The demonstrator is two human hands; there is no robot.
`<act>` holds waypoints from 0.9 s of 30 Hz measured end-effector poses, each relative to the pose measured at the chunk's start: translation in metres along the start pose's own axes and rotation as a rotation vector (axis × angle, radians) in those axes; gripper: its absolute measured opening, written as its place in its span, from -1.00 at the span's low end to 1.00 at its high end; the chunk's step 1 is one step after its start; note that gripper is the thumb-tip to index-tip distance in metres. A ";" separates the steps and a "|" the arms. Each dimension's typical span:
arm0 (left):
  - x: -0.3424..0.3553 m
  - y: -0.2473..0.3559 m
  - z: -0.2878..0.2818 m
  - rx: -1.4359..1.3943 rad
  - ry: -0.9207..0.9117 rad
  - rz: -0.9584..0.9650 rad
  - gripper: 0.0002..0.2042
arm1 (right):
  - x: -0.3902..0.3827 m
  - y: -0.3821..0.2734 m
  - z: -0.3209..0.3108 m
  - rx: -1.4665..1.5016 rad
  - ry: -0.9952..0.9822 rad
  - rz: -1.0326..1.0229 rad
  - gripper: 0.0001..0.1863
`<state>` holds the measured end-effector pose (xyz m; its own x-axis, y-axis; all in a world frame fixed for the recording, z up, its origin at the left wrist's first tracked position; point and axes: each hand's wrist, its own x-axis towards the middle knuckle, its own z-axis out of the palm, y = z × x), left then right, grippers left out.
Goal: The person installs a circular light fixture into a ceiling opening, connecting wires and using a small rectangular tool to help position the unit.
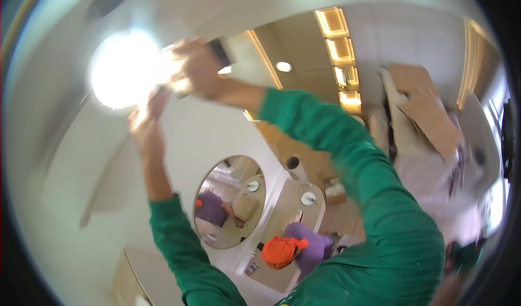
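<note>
Both arms in green sleeves reach up beside a glaring round light (pixel 122 70). My right hand (pixel 198 70) is closed on a blurred dark, flat object (pixel 217 52), its far part lost in the glare. My left hand (pixel 145 116), lower and to the left, has its fingers around something narrow at the edge of the glare, too blurred and washed out to make out.
Below, a co-worker in purple with an orange head covering (pixel 279 251) is at a counter (pixel 282 208) beside a round mirror (pixel 230 162). Lit wall niches (pixel 342 48) are at the top. A bed (pixel 423 175) with cardboard (pixel 420 116) stands at the right.
</note>
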<state>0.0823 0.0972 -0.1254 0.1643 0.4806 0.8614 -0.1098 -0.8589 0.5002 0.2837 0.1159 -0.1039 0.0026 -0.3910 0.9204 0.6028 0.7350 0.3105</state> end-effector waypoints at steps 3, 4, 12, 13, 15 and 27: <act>0.022 -0.013 -0.010 0.077 -0.196 0.130 -0.56 | -0.018 0.039 0.033 -0.026 0.109 0.078 -0.83; 0.021 -0.006 -0.011 0.116 -0.222 0.117 -0.55 | -0.015 0.041 0.045 -0.006 0.153 0.088 -0.83; 0.010 0.017 0.033 0.300 -0.056 -0.088 -0.50 | 0.001 0.042 0.036 -0.410 -0.269 -0.066 -0.77; 0.022 0.012 0.038 0.255 -0.040 -0.094 -0.49 | 0.013 0.049 0.033 -0.449 -0.409 -0.037 -0.75; 0.011 0.032 0.071 0.490 -0.039 -0.064 -0.50 | 0.014 0.053 0.034 -0.488 -0.524 -0.014 -0.72; 0.018 0.016 0.044 0.591 -0.097 0.052 -0.63 | 0.002 0.024 0.011 -0.398 -0.433 -0.006 -0.67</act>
<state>0.1266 0.0841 -0.1060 0.2650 0.4410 0.8575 0.4394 -0.8468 0.2997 0.2899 0.1392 -0.0922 -0.2774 -0.0712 0.9581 0.8550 0.4365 0.2799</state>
